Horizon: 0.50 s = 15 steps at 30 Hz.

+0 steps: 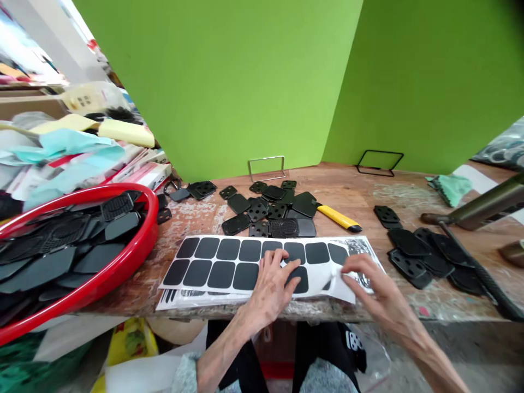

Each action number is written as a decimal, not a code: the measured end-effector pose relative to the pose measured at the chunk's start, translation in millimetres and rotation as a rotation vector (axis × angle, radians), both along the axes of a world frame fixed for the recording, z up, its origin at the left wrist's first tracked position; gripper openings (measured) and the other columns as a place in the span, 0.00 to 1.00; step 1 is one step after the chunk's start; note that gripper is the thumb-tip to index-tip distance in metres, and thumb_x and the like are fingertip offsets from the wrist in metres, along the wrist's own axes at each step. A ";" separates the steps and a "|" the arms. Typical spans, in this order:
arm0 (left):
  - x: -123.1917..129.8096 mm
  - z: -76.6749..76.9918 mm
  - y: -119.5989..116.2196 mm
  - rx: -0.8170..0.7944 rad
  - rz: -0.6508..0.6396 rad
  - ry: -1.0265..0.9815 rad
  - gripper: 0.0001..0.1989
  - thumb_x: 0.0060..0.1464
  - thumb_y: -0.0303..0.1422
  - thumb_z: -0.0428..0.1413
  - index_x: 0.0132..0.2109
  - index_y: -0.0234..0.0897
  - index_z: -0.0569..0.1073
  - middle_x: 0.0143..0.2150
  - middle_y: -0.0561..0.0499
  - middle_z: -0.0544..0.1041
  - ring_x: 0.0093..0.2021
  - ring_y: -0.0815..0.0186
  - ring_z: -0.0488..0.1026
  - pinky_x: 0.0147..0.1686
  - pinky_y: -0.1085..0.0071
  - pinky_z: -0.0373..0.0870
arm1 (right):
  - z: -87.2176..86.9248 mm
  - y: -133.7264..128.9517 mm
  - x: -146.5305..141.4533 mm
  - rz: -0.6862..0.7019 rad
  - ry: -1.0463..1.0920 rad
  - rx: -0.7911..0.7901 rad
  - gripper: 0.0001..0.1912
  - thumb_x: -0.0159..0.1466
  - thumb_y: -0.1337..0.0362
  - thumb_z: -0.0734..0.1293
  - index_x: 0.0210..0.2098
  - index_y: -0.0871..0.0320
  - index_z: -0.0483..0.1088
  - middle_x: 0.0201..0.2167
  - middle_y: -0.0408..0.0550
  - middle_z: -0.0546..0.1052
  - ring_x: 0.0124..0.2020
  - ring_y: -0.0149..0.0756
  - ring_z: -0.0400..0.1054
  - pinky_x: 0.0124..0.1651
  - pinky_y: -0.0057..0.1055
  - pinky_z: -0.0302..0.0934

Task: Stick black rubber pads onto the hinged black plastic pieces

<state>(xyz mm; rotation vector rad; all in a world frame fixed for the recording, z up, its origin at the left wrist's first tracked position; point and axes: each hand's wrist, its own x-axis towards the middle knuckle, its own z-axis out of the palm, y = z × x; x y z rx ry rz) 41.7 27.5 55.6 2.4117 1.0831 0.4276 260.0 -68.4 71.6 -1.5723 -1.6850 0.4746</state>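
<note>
A white sheet with rows of black rounded-square stickers (221, 274) lies along the front edge of the workbench. My left hand (272, 281) rests on it with fingers spread, pressing near its middle. At the sheet's right end, my right hand (368, 278) pinches a lifted, curled piece of the white backing paper (339, 286); a bare white patch shows beside it. More sheets and a shiny clear plastic wrapping (360, 246) are underneath. Just behind the sheet is a pile of black plastic plates (257, 209), some with holes. A yellow utility knife (339, 218) lies beside the pile.
A red basin (152, 218) full of black plates stands at left, near heaped papers and cloths (69, 158). Green panels (229, 82) rise behind the bench. At right are more black plates (413, 245), a dark metal tool with a long handle (483, 273) and a green cloth (452, 187).
</note>
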 end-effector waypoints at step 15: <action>-5.0 22.0 135.4 -0.039 -0.147 0.094 0.30 0.41 0.29 0.57 0.56 0.42 0.69 0.45 0.44 0.69 0.49 0.50 0.63 0.52 0.51 0.57 | -17.3 -55.7 4.0 -0.434 0.695 -0.169 0.12 0.63 0.52 0.65 0.39 0.53 0.66 0.34 0.46 0.71 0.36 0.36 0.66 0.36 0.28 0.61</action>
